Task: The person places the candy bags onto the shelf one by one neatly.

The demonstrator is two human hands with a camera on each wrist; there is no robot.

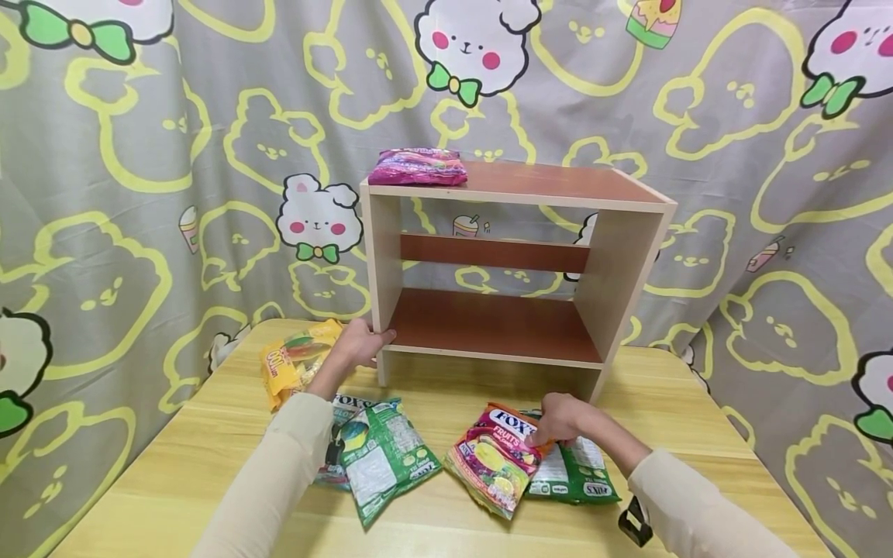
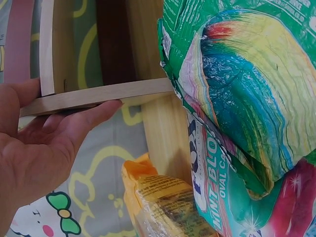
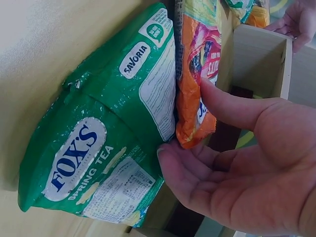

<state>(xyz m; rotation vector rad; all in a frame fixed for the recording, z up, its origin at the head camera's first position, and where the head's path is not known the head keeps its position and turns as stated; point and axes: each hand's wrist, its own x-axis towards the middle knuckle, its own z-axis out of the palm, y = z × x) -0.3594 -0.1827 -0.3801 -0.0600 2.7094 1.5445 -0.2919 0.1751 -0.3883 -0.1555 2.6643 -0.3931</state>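
Fruits bag (image 1: 494,459) looked soft, best held where the right hand (image 1: 562,419) pinched its top; left hand (image 1: 359,343) gripped the shelf (image 1: 488,319).

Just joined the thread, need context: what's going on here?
A person's left hand grips a small shelf unit at its left side. The right hand pinches a Fox's Fruits bag at its edge, a green bag beside it. A purple packet lies on the shelf's top; more bags lie on the table.
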